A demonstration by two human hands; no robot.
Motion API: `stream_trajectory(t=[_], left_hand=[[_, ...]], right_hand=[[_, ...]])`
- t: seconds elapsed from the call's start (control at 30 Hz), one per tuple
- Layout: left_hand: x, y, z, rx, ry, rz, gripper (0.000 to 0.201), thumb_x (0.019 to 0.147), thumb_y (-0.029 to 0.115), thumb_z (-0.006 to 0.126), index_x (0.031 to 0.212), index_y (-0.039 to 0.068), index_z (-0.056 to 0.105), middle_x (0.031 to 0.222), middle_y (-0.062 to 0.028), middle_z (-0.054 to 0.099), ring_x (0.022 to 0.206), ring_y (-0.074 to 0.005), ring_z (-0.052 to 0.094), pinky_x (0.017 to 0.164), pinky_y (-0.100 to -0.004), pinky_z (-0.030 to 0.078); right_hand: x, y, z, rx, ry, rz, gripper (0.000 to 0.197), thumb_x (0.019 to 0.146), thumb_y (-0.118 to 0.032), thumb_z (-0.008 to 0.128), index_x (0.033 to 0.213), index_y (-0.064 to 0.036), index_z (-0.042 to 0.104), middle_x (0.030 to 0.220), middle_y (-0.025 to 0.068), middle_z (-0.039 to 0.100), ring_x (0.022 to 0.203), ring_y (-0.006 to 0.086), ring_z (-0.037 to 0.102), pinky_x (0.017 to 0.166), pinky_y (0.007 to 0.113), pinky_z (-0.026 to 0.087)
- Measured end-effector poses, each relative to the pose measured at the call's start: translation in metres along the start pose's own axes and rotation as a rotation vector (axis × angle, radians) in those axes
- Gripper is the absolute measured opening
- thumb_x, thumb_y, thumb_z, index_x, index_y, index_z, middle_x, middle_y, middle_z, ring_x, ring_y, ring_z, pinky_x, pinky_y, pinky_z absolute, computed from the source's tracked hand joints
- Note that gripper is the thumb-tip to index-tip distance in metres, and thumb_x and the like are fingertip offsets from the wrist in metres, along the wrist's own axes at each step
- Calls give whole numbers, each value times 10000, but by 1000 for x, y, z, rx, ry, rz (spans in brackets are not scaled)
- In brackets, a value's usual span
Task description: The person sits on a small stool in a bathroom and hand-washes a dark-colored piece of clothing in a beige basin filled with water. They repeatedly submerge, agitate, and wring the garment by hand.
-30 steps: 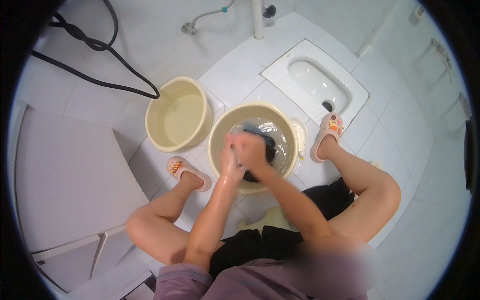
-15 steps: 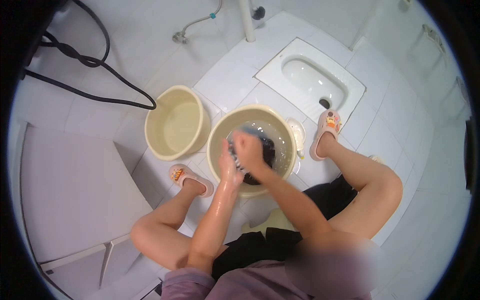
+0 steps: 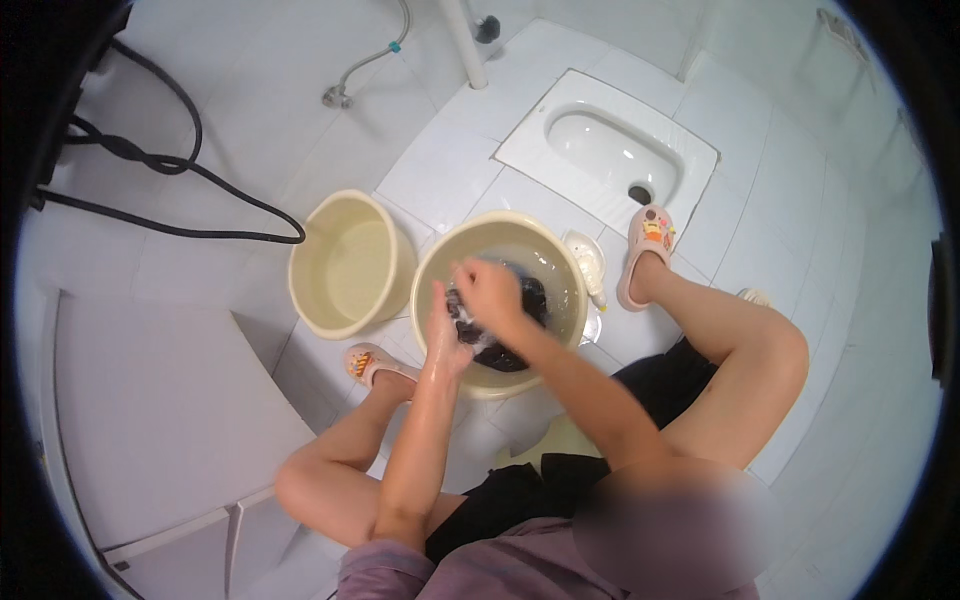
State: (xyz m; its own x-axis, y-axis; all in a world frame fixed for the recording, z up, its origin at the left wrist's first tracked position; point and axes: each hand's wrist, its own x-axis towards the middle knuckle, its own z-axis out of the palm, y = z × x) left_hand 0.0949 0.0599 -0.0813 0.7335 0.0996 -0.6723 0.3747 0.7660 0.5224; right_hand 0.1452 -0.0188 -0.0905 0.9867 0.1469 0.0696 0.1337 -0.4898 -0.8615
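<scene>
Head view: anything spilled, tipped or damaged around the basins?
Nothing looks damaged or tipped: the wash basin with the dark cloth and the side basin stand upright. One shiny patch right of the wash basin may be splashed water; I can't be sure.

A floor (image 3: 437, 172) of pale, glossy tiles with thin darker joints carries everything here. A round cream basin (image 3: 498, 386) stands on it in the middle, with a smaller cream tub (image 3: 400, 262) just beside it to the left. Close against the basin's right side lies a white dish (image 3: 589, 258). Two pink clogs rest on the tiles, the left clog (image 3: 367, 361) nearer than the right clog (image 3: 647, 238). A white squat toilet (image 3: 612, 147) is set into the floor at the far right
</scene>
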Motion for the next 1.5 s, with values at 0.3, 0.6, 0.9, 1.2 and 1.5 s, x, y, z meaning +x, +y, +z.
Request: stream_trajectory(t=[0.3, 0.6, 0.9, 1.2, 1.5], left_hand=[[-10, 14, -3, 469, -196, 174, 344, 829, 142, 515, 1150, 22, 484, 980, -75, 572, 873, -177, 563, 775, -297, 464], [-5, 51, 1, -120, -193, 146, 119, 821, 178, 503, 853, 67, 532, 780, -67, 568, 761, -206, 567, 676, -336, 484], [85, -2, -107, -318, -203, -79, 379, 844, 452, 510, 779, 80, 527, 765, -112, 556, 690, -300, 541, 586, -423, 467], [66, -26, -83, 6, -75, 109, 382, 886, 415, 435, 943, 60, 561, 889, -88, 578, 830, -224, 552, 812, -369, 446], [90, -15, -124, -127, -193, 50, 325, 901, 384, 439, 964, 82, 539, 800, -49, 576, 751, -174, 567, 680, -328, 477]], right_hand=[[20, 13, -9, 1018, -409, 144, 418, 933, -385, 310, 1067, -41, 505, 1048, 67, 539, 978, 189, 489, 862, 329, 350], [-37, 82, 17, 142, -508, -15, 467, 647, -196, 695, 1050, -47, 513, 1010, 166, 575, 979, 306, 531, 879, 349, 384], [-83, -27, 2, 251, -207, -230, 450, 604, -186, 674, 1022, -95, 535, 1065, 105, 482, 951, 283, 522, 751, 363, 458], [-40, 12, 31, 162, 86, -98, 119, 687, -175, 599, 645, -65, 581, 674, 124, 571, 622, 317, 563, 542, 380, 454], [-44, -6, 38, 339, 64, -199, 142, 692, -139, 585, 605, -34, 547, 645, 149, 557, 577, 324, 550, 499, 362, 428]])
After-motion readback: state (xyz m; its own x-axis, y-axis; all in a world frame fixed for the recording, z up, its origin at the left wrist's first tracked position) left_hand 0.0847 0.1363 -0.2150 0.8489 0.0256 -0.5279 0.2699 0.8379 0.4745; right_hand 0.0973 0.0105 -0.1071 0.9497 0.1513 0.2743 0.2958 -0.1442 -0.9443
